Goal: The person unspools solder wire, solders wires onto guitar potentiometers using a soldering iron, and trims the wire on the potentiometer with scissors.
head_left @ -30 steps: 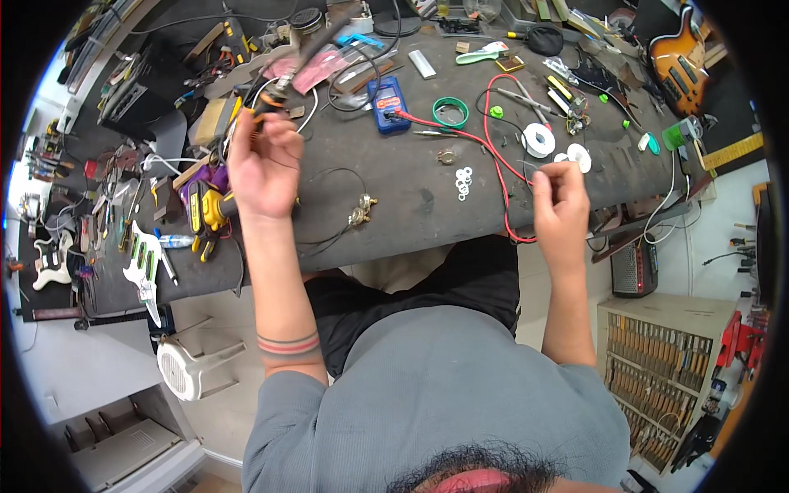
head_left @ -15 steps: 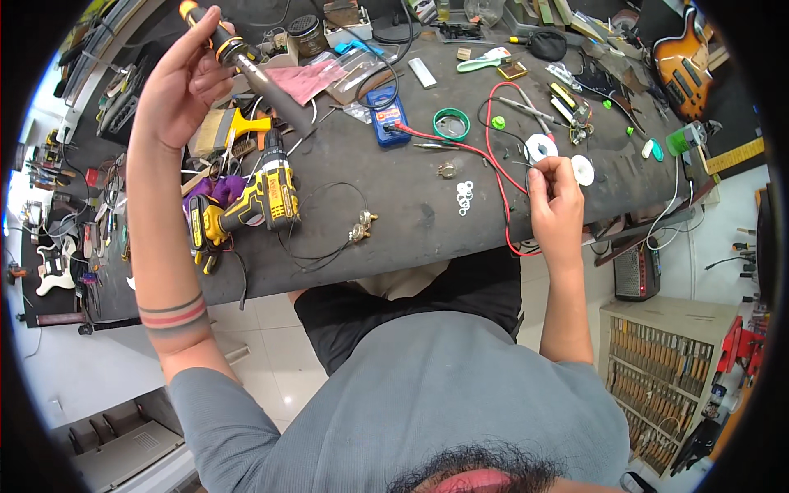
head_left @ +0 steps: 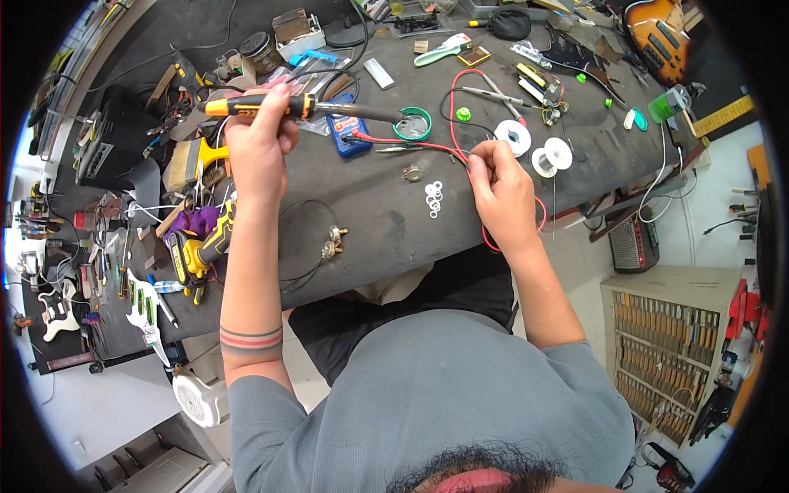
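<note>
The dark surface (head_left: pixel 362 185) spreads across the upper view, crowded with tools and small parts. At its left, a yellow-and-black power drill (head_left: pixel 189 253) lies partly behind the left forearm.

The long orange-and-black tool (head_left: pixel 329 108), shaped like a soldering iron, is held over the surface, its dark shaft pointing right and crossing above the blue case (head_left: pixel 352 144) in view. It looks light and stiff, more awkward through its length than its weight; the thick handle should be the secure place to take hold, well back from the shaft (which may be hot, though nothing here shows it).

The left hand (head_left: pixel 261 152) has its grip clamped around that handle. The right hand (head_left: pixel 503 185) has its grip together, thumb against fingertips, beside the red cable (head_left: pixel 419 145); whether something thin is pinched there I cannot tell.

Smaller again, a white spool (head_left: pixel 559 153) sits to the right of that hand, and a green-rimmed round dish (head_left: pixel 428 131) lies near the shaft's far end; whether they touch is unclear. Smallest are the white washers (head_left: pixel 433 197), clustered left of the right hand.
</note>
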`<action>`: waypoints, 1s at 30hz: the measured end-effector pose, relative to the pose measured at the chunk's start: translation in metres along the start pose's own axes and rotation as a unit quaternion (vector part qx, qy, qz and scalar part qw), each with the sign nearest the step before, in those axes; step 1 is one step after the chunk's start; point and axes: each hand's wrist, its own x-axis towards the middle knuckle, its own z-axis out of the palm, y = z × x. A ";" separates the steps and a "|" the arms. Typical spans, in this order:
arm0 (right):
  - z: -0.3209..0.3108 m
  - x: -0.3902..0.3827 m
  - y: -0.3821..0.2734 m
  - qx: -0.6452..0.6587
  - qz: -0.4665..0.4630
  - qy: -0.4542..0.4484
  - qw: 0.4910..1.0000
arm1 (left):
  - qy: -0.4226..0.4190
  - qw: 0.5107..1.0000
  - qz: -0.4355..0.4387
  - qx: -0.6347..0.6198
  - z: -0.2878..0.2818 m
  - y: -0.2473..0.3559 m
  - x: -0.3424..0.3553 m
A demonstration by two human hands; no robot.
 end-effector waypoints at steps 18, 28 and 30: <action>0.013 0.003 0.020 0.058 0.035 -0.021 0.998 | -0.100 0.981 -0.060 0.157 0.016 -0.034 0.031; 0.012 0.003 0.019 0.082 0.056 -0.026 0.995 | -0.100 0.978 -0.088 0.160 0.015 -0.037 0.035; 0.012 0.003 0.020 0.085 0.057 -0.025 0.994 | -0.107 0.976 -0.093 0.166 0.016 -0.036 0.034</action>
